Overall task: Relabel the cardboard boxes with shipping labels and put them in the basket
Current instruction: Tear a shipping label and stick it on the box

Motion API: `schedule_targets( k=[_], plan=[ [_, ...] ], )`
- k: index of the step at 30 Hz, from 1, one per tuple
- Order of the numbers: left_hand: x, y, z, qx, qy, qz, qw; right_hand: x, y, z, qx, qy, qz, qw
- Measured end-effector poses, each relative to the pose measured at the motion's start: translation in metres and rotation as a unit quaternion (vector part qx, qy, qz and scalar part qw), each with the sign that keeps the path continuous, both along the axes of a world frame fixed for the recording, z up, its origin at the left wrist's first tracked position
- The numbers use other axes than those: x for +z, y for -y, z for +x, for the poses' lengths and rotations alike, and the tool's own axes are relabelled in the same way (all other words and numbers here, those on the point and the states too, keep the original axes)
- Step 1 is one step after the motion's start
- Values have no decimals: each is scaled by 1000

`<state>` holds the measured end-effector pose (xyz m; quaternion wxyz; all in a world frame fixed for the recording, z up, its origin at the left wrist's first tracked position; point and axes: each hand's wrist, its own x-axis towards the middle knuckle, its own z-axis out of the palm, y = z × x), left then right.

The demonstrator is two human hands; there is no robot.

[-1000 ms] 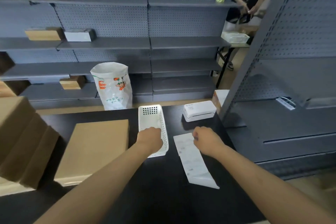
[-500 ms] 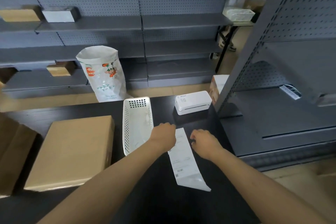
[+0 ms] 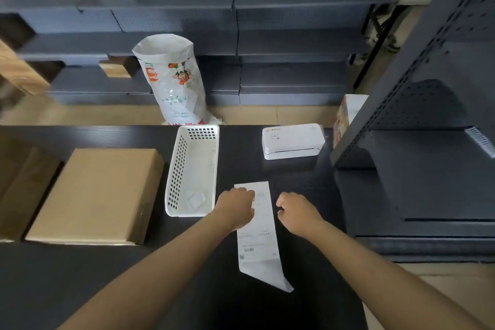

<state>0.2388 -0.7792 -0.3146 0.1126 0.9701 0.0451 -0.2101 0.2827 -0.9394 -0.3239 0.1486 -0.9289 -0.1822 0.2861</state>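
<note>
A long white label strip (image 3: 261,238) lies on the black table (image 3: 80,276), its near end folded. My left hand (image 3: 235,206) rests with curled fingers on the strip's upper left part and covers it there. My right hand (image 3: 297,211) sits just right of the strip with its fingers curled, a thin gap of table between them. A white slotted basket (image 3: 178,169) stands left of the strip with only a small clear scrap inside. A flat cardboard box (image 3: 96,195) lies left of the basket.
A white label printer (image 3: 292,140) sits at the table's far right. More cardboard boxes (image 3: 18,185) lie at the left edge. A printed white sack (image 3: 171,80) stands on the floor behind the table. Grey shelving (image 3: 428,142) crowds the right side.
My left hand left the basket's near end and moved right onto the label strip. My right hand stayed by the strip's right edge. The camera tilted downward.
</note>
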Motion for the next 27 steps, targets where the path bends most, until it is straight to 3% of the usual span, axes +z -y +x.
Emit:
schedule_targets(
  k=[4,8,12,22,27],
  plan=[
    [-21,17,-13,4,-19,-30,999,-33,3,-13,-90,-99,1,991],
    [-42,25,-18,2,-28,-59,998,-59,-3,-29,-223,-234,50,945],
    [-53,30,-18,-5,-22,-71,997,-69,-6,-34,-342,-233,104,904],
    [-39,25,-14,2,41,-92,995,-46,4,-28,-390,-331,257,820],
    [-33,27,-13,25,77,-105,991,-35,2,-25,-357,-363,276,815]
  ],
)
